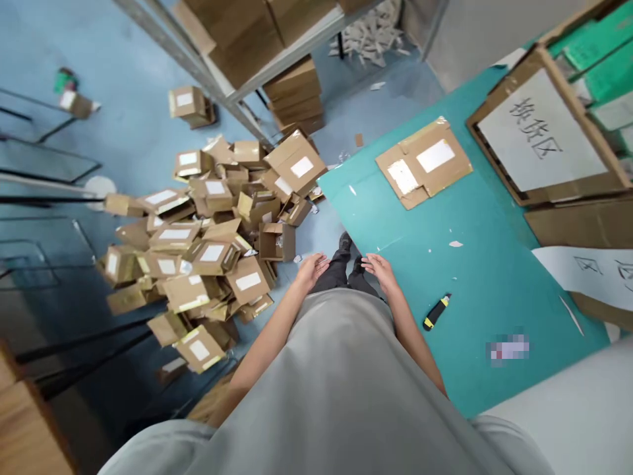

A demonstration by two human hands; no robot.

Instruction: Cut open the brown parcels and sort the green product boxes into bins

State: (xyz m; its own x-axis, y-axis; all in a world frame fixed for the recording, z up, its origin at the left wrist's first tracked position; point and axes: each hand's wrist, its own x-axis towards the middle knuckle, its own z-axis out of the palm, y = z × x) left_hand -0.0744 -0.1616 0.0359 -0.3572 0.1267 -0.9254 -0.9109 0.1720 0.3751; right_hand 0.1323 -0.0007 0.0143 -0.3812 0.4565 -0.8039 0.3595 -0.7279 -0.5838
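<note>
My left hand [312,269] hangs in front of my body, fingers stretched out and holding nothing. Beside the edge of the green table [395,244], my right hand [380,269] is also open with nothing in it. A flattened cardboard box [430,178] with white labels lies on the table's far part. Closer to me on the same surface rests a black and yellow utility knife [437,313]. A small blurred item [509,348] lies farther right. Small paper scraps are scattered about the tabletop.
On the floor at left is a heap of cardboard boxes [212,251]. A metal shelf [297,53] with cartons stands ahead. At the right, a labelled carton [544,132] holds green boxes [603,66]. White scraps [370,36] pile up at the back.
</note>
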